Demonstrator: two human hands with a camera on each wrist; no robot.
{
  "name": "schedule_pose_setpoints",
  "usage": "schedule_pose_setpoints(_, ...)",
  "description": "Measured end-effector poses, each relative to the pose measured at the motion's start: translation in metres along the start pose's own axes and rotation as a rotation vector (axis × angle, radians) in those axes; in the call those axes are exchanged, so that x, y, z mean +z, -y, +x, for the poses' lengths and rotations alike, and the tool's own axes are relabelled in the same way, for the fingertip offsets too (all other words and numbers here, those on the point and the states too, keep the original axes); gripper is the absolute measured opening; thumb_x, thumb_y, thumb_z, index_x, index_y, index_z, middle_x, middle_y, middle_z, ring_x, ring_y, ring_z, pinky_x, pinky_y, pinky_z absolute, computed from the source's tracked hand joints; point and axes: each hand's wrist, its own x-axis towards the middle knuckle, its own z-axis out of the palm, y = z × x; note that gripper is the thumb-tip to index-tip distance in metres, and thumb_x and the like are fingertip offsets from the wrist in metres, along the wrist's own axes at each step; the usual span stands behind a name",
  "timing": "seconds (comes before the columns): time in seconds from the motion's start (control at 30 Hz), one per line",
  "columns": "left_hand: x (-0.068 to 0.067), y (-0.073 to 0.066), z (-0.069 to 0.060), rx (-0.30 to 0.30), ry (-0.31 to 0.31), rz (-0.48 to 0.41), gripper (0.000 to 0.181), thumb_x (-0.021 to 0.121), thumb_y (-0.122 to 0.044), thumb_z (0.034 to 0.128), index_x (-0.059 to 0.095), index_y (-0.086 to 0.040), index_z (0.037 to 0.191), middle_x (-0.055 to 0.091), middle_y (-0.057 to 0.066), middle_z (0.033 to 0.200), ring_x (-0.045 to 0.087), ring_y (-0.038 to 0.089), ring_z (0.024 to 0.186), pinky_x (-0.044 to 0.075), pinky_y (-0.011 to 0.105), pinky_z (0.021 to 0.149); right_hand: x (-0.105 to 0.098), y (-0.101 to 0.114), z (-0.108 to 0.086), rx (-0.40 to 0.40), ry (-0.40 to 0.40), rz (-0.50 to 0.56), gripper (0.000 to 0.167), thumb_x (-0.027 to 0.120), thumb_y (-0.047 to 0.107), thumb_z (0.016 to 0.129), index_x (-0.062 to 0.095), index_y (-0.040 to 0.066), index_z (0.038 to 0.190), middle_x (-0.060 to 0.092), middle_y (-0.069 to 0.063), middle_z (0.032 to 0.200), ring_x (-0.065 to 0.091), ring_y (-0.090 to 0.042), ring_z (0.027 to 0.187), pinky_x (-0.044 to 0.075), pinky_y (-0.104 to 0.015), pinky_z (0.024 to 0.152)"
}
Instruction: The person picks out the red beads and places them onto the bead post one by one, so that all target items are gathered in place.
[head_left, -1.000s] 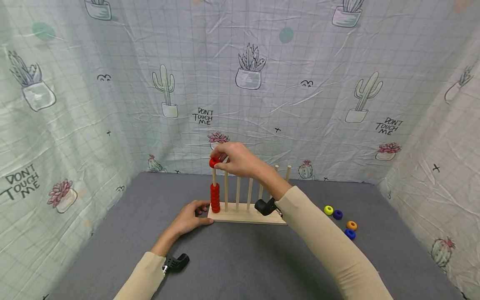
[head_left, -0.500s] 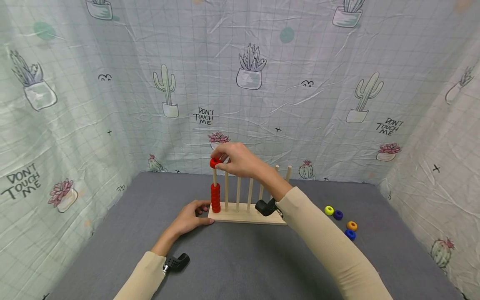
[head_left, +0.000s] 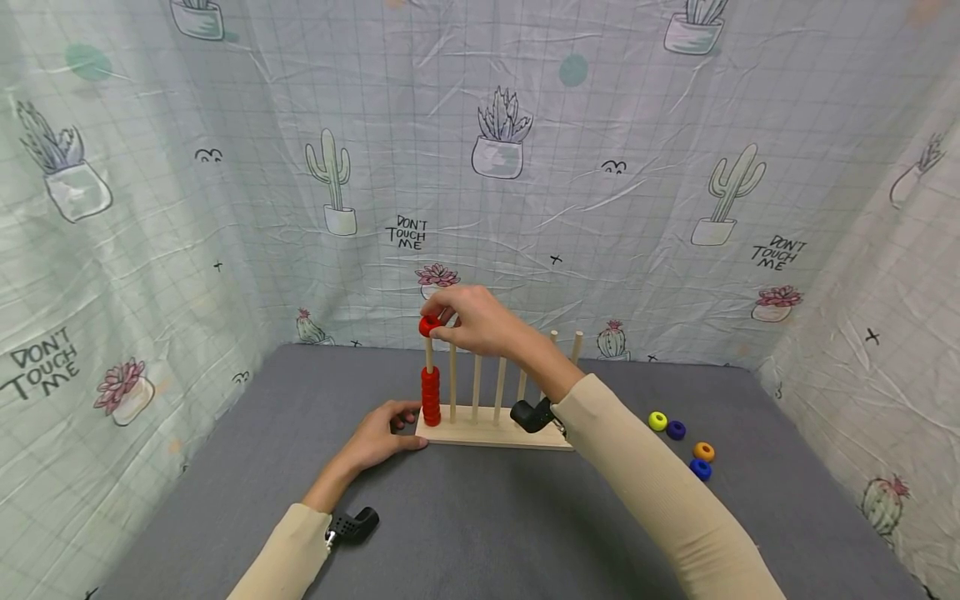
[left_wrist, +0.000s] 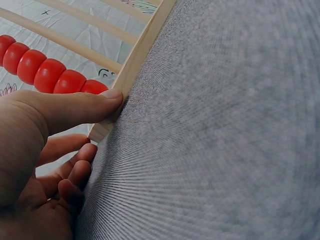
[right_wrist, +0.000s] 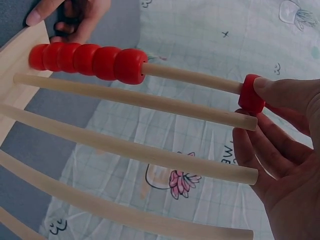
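A wooden peg stand stands on the grey surface, with several upright pegs in its base. On its leftmost peg sits a stack of red beads. My right hand pinches another red bead between thumb and fingers at the top of that same peg, with a length of bare peg between it and the stack. My left hand grips the left end of the base; the left wrist view shows the thumb on the wood's edge and the fingers at the end. My right arm hides part of the rightmost pegs.
Right of the stand lie a yellow bead, a purple bead, an orange bead and a blue bead. A patterned curtain hangs close behind the stand and along both sides.
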Motion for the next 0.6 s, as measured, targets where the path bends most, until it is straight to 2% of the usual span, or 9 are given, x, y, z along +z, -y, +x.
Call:
schedule_pose_setpoints(0.23,0.0,-0.0004,-0.0001,-0.012,-0.001,-0.004,0.066,0.088,-0.031,0.0797,0.065,-0.011,0.138,0.066,0.005,0.113,0.058,0.017,0.099,0.047,0.037,0.087,0.0003,-0.0012,-0.0002,-0.014,-0.007,-0.001,0.025,0.073,0.012,0.097,0.072,0.008,0.122,0.073,-0.007,0.114,0.069,-0.019,0.103,0.057,-0.025,0.084)
schedule_pose_setpoints(0.6,-0.0001,0.0001,-0.0005,0.005,-0.008,-0.002,0.065,0.089,-0.029,0.0788,0.066,-0.009,0.137,0.067,0.006,0.112,0.059,0.018,0.097,0.047,0.037,0.086,-0.0038,0.0001,-0.0075,-0.014,-0.022,0.01,0.027,0.071,0.013,0.098,0.07,0.008,0.124,0.072,-0.007,0.122,0.069,-0.018,0.106,0.057,-0.026,0.086)
